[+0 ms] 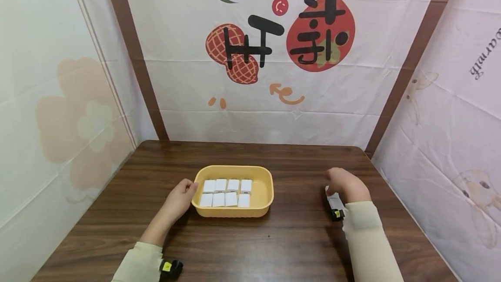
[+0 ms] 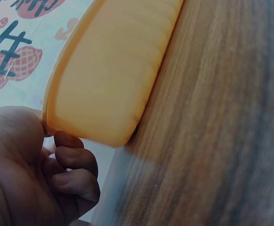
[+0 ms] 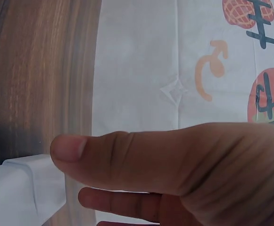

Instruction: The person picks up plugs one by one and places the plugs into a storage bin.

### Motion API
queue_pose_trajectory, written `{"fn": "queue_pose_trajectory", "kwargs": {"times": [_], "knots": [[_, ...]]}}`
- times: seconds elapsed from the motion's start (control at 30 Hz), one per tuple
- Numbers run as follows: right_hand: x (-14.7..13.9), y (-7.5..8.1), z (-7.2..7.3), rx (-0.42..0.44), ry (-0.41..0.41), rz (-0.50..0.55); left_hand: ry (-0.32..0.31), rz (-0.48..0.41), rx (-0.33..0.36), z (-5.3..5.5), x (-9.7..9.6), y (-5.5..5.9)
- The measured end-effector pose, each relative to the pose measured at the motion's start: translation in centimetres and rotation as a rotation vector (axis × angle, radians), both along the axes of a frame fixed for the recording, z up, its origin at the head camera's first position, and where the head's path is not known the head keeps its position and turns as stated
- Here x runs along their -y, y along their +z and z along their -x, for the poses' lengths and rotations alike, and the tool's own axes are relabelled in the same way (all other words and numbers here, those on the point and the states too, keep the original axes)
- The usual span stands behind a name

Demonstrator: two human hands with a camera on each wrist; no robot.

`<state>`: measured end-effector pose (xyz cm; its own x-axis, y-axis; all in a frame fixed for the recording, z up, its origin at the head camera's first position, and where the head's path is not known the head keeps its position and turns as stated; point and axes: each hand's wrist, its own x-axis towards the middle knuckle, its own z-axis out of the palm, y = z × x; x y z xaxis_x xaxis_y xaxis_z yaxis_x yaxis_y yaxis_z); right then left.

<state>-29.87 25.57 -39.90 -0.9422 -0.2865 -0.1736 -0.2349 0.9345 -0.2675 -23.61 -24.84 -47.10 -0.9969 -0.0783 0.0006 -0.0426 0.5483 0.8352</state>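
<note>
My left hand [image 1: 181,199] grips the left rim of a yellow plastic tray [image 1: 261,186]. The left wrist view shows the thumb and curled fingers at the tray's edge. Inside the tray, several small white rectangular blocks [image 1: 221,185] lie in two rows. On the right side of the table, my right hand [image 1: 347,185] hovers at a white folded piece [image 1: 335,202], which the hand and wrist partly cover. In the right wrist view the thumb is extended over the fingers, with its tip right by the white piece [image 3: 26,190] and a gap between fingers and piece.
The dark wooden table [image 1: 289,247] fills the lower view. Printed fabric walls stand behind it [image 1: 274,125] and on both sides. A black wrist camera [image 1: 171,269] is strapped at the left wrist, and another [image 1: 337,214] at the right.
</note>
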Motion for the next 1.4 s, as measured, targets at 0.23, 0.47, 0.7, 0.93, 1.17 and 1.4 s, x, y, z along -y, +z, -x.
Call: {"fn": "queue_pose_trajectory", "kwargs": {"times": [0.23,0.47,0.7,0.93,1.17,1.4], "knots": [[-0.2,-0.5,0.1,0.021,-0.054,-0.001,0.015,0.011,-0.014,0.0,-0.1,-0.1],[-0.5,-1.3,0.4,0.016,-0.056,-0.01,0.013,-0.002,-0.008,-0.1,0.0,0.0],[-0.6,-1.3,0.4,0.013,-0.054,0.005,0.013,-0.007,-0.007,-0.1,-0.1,0.1],[-0.5,-1.2,0.2,0.021,-0.058,0.008,0.01,-0.012,-0.005,-0.3,-0.1,0.0],[-0.4,-1.1,0.2,0.005,-0.057,0.0,0.013,-0.02,-0.005,-0.3,-0.1,0.0],[-0.3,-1.2,0.4,-0.015,-0.063,-0.018,0.01,-0.015,-0.003,-0.3,-0.1,0.1]]}}
